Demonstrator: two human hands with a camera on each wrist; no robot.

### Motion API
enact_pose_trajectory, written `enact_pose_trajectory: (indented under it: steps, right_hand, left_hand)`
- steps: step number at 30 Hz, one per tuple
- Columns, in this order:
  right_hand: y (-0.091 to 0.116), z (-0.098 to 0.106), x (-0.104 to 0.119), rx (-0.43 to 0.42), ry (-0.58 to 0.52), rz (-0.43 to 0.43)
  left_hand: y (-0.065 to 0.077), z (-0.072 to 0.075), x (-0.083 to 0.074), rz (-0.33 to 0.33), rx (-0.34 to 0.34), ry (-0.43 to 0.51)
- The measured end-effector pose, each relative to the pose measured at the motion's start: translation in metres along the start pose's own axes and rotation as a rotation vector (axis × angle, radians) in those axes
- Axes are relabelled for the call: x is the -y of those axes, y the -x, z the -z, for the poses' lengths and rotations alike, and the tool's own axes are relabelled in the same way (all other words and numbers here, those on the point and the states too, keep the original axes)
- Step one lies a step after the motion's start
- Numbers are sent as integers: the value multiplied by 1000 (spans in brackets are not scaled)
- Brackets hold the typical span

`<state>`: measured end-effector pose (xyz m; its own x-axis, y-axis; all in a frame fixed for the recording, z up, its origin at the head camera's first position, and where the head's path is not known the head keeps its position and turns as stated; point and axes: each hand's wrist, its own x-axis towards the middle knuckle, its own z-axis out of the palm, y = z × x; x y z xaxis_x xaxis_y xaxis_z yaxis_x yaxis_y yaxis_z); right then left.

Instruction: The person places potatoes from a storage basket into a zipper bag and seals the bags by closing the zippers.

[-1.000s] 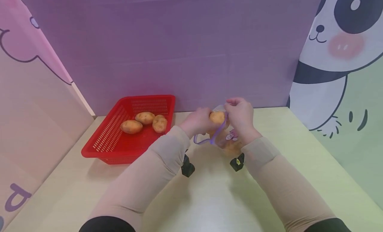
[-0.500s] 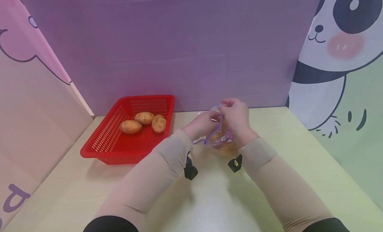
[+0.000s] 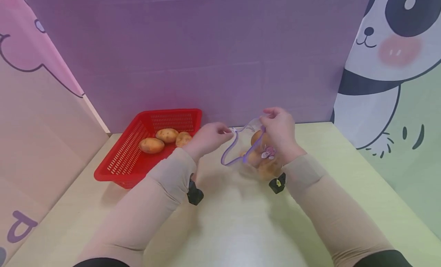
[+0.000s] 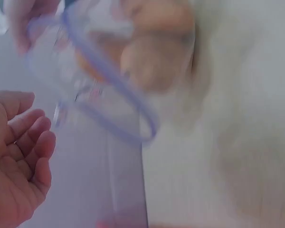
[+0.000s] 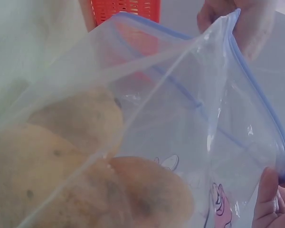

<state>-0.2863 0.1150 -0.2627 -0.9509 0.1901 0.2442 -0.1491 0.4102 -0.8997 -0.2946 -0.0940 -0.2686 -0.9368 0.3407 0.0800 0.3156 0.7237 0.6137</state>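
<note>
A clear zip bag (image 3: 245, 158) with a purple zip edge and a pink printed figure stands on the table, its mouth spread wide toward the left. Several potatoes (image 5: 152, 192) lie inside it, seen through the plastic. My right hand (image 3: 281, 131) pinches the bag's zip edge on the right side between thumb and fingers. Left of the mouth, my left hand (image 3: 211, 137) holds nothing. In the left wrist view the left hand's fingers (image 4: 40, 135) are loosely curled, apart from the purple edge.
A red plastic basket (image 3: 117, 160) stands at the left with three potatoes (image 3: 151, 145) in it, one partly hidden by the left hand. Behind the table (image 3: 227, 228) rises a purple backdrop (image 3: 213, 60). Printed panels flank both sides.
My left hand has gone from the bag's mouth leftward toward the basket, leaving a potato in the bag. The right hand keeps its grip on the bag's edge, and the mouth has spread.
</note>
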Motion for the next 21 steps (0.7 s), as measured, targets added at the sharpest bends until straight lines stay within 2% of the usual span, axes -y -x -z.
enact_pose_trajectory:
  steps: [7, 11, 16, 21]
  right_hand:
    - [-3, 4, 1, 3, -5, -5]
    - [-3, 5, 2, -1, -23, -33]
    - [-3, 6, 1, 4, -38, -35]
    - [-1, 7, 0, 3, -37, -31]
  left_hand:
    - [19, 46, 47, 185, -61, -2]
    - [32, 68, 77, 261, -62, -37]
    - [41, 88, 106, 328, -54, -62]
    - [50, 99, 131, 405, -56, -22]
